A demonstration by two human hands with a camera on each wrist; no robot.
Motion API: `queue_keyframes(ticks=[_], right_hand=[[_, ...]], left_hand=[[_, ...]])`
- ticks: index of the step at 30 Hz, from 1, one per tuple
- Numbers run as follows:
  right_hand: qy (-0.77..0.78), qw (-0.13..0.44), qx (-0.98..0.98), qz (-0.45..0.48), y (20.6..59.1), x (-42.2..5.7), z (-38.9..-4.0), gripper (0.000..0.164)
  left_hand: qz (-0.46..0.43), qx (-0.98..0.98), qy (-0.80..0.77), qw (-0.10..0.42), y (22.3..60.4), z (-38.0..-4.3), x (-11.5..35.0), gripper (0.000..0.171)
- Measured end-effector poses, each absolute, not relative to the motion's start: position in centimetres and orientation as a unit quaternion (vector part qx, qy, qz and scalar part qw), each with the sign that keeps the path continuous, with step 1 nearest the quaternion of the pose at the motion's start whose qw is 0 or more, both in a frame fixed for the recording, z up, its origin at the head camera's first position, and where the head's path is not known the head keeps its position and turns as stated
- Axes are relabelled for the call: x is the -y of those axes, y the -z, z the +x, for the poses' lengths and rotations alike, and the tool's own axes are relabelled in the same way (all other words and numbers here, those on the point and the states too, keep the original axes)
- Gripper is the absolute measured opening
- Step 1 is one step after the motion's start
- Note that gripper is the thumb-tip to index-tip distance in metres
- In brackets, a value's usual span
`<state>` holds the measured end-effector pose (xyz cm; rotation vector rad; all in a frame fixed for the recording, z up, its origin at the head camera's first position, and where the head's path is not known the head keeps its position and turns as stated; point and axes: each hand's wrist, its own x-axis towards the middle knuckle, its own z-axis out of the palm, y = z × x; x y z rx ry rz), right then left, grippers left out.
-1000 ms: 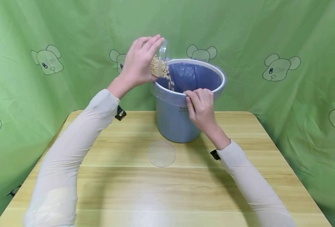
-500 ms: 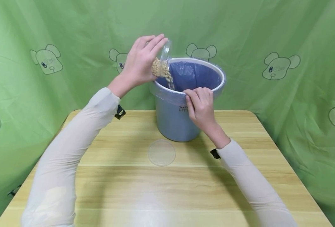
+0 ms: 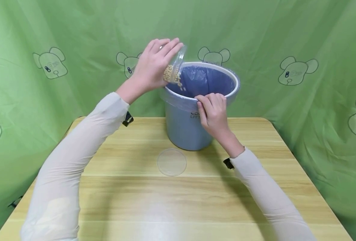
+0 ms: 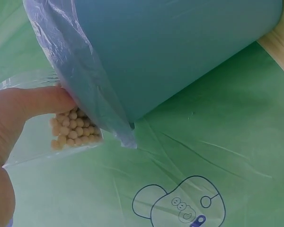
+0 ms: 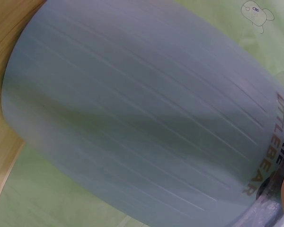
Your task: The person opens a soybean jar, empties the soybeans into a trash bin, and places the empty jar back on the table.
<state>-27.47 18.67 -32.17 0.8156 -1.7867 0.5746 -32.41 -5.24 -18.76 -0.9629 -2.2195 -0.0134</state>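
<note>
My left hand [image 3: 155, 65] grips a clear plastic jar [image 3: 180, 60], tilted mouth-down over the left rim of a blue-grey trash can [image 3: 187, 130]. Pale round beans [image 4: 72, 128] lie along the jar's lower side, and a few drop from its mouth into the can. A translucent bag [image 3: 202, 78] lines the can, folded over the white rim. At the front of that rim, my right hand [image 3: 215, 112] holds on, fingers over the edge and thumb outside. The can's bottom is hidden from the head view.
A clear round lid [image 3: 171, 162] lies flat on the wooden table [image 3: 178, 201] in front of the can. Green cloth [image 3: 250, 30] printed with bear heads hangs behind and on both sides of the table.
My left hand has shifted slightly right and tipped the jar further. Fewer beans are in the jar, and the falling stream has thinned. My right hand stays on the rim.
</note>
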Motion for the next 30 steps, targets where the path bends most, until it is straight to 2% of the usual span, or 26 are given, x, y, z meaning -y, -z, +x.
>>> queue_keyframes(ticks=[13,27,30], right_hand=[[-0.243,0.523,0.744,0.337,32.1,-18.7,-27.5,0.016],[-0.245,0.523,0.743,0.338,32.0,-18.6,-27.5,0.016],[-0.245,0.523,0.744,0.337,32.1,-18.6,-27.4,0.016]], left_hand=[[-0.392,0.843,-0.035,0.365,18.6,-32.1,4.6,0.106],[-0.413,0.817,-0.037,0.402,17.7,-31.4,4.1,0.097],[-0.417,0.815,-0.037,0.402,17.7,-31.4,4.0,0.090]])
